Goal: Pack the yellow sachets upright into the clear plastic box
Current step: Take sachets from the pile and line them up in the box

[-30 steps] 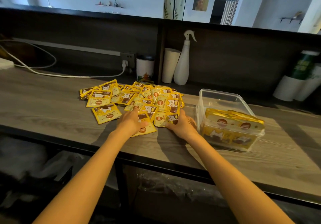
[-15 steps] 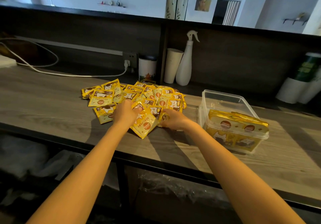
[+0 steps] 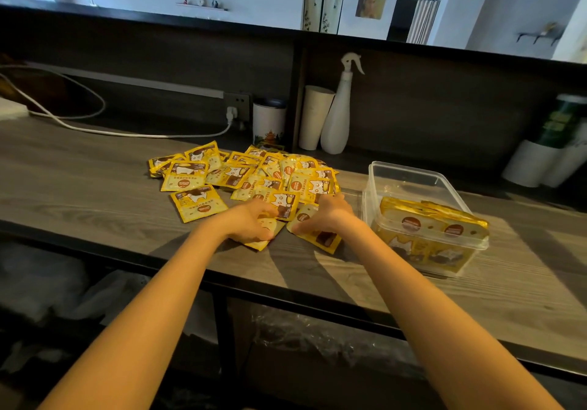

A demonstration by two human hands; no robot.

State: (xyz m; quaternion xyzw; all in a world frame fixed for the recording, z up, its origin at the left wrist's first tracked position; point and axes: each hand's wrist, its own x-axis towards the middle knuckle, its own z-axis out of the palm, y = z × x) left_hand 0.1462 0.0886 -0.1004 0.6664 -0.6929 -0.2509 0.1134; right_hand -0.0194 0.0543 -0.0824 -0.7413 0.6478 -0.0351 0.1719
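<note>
Left of box (image 3: 413, 174): pile (image 3: 254, 174) on tabletop (image 3: 95, 187). Left hand (image 3: 251, 222) grips sachet (image 3: 263, 241); right hand (image 3: 328, 215), nearer box, grips second sachet (image 3: 322, 238).

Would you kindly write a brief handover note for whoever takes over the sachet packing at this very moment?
Left hand: fingers curled on the left sachet at the pile's near edge.
Right hand: holds the right sachet beside it.
Pile: many loose sachets lie flat on the table, left of the clear plastic box.
Done: a row of packed sachets stands upright at the box's near end, with room behind it.
Left: stand these two in the box, then work through the pile.
</note>
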